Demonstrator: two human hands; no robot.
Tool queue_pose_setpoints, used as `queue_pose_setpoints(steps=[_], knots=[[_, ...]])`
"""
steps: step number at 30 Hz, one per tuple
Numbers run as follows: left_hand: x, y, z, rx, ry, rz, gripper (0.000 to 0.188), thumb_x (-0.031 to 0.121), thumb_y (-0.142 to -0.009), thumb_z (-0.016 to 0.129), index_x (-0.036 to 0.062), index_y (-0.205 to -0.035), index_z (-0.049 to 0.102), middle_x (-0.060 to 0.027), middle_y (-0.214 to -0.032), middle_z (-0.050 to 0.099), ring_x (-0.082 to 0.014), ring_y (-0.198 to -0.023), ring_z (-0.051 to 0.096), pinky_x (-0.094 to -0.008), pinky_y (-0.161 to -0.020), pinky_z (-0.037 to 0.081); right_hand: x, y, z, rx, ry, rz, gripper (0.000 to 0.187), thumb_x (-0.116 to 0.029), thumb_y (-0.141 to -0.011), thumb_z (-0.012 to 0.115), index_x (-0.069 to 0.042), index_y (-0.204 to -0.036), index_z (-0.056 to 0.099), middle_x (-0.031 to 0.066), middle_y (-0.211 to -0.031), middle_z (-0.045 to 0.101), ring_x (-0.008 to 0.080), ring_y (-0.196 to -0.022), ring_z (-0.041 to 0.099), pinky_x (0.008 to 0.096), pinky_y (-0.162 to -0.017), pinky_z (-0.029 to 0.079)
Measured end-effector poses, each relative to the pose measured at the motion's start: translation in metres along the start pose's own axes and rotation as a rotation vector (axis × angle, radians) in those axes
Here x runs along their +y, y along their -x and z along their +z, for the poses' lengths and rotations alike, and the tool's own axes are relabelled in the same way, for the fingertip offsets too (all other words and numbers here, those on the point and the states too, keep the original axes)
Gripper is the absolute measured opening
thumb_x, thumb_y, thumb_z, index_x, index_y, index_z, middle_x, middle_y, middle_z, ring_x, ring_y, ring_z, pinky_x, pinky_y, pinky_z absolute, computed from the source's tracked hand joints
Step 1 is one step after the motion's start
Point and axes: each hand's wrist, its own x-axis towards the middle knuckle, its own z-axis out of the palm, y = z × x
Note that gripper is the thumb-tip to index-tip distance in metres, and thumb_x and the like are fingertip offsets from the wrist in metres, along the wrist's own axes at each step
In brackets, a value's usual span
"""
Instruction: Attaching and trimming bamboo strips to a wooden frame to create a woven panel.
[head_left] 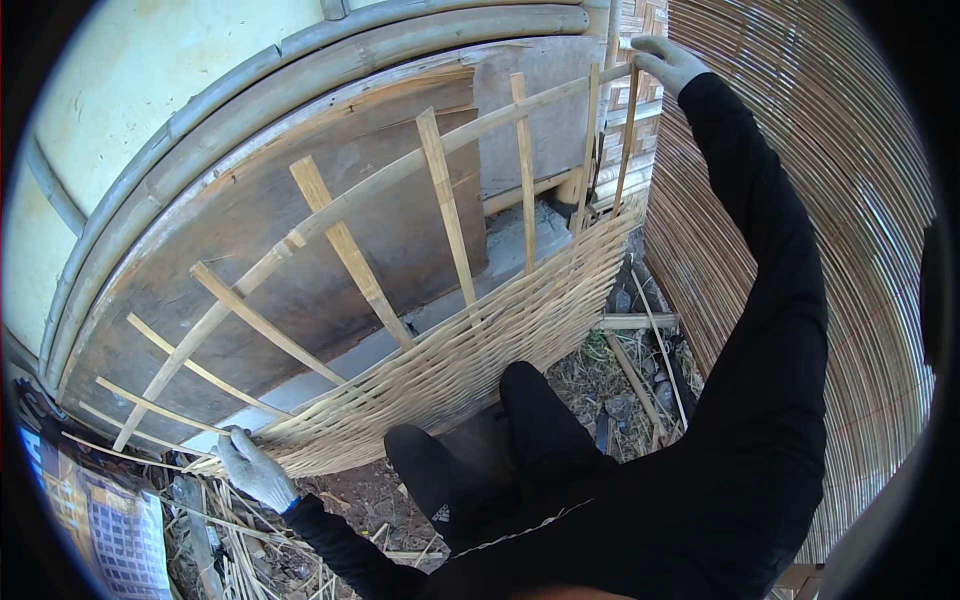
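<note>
Weaving step: left hand [252, 468] grips the mat [470, 355] edge, right hand [668, 62] clasps an upright slat [628, 130]; next strip needs threading.

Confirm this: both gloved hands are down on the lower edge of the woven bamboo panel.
Not quite. Only the left hand is at the lower edge of the woven bamboo panel. The right hand is up high, gripping an upright bamboo slat; the head view shows it.
</note>
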Motion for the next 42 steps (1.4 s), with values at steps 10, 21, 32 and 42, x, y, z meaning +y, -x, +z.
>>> queue_pose_setpoints(steps=[10, 21, 32, 42], knots=[[-0.007, -0.004, 0.0, -0.026, 0.045, -0.021, 0.031, 0.023, -0.114, 0.054, -0.0042, -0.101, 0.062, -0.0158, -0.092, 0.063, -0.029, -0.085, 0.058, -0.0415, -0.084, 0.047, -0.048, 0.042, 0.062, 0.34, -0.883, 0.438, 0.058, -0.032, -0.1, 0.078, 0.0, -0.144, 0.06, 0.009, -0.117, 0.072, 0.0192, -0.105, 0.073, 0.0327, -0.089, 0.061], [0.001, -0.003, -0.004, 0.001, -0.002, -0.004, 0.033, 0.024, -0.114, 0.054, -0.005, -0.101, 0.063, -0.0179, -0.092, 0.063, -0.032, -0.085, 0.059, -0.0441, -0.083, 0.047, -0.055, 0.039, 0.084, 0.468, -1.074, 0.36, 0.047, -0.019, -0.106, 0.067, -0.006, -0.15, 0.059, 0.003, -0.117, 0.075, 0.0115, -0.098, 0.072, 0.0266, -0.081, 0.056], [-0.007, -0.005, -0.002, -0.016, -0.005, 0.007, 0.032, 0.025, -0.114, 0.055, -0.0048, -0.104, 0.064, -0.0183, -0.094, 0.063, -0.032, -0.086, 0.06, -0.0435, -0.084, 0.049, -0.053, 0.043, 0.079, 0.512, -1.188, 0.282, 0.046, -0.009, -0.101, 0.07, 0.002, -0.145, 0.062, 0.0043, -0.106, 0.071, 0.0128, -0.089, 0.067, 0.0275, -0.077, 0.055], [-0.007, -0.006, -0.004, -0.023, -0.033, 0.021, 0.032, 0.025, -0.113, 0.055, -0.0048, -0.106, 0.064, -0.0186, -0.096, 0.066, -0.0318, -0.088, 0.062, -0.0433, -0.085, 0.05, -0.041, 0.043, 0.073, 0.402, -1.338, 0.259, 0.041, -0.009, -0.105, 0.064, 0.0, -0.145, 0.062, 0.0031, -0.105, 0.071, 0.0131, -0.089, 0.067, 0.0309, -0.08, 0.056]])
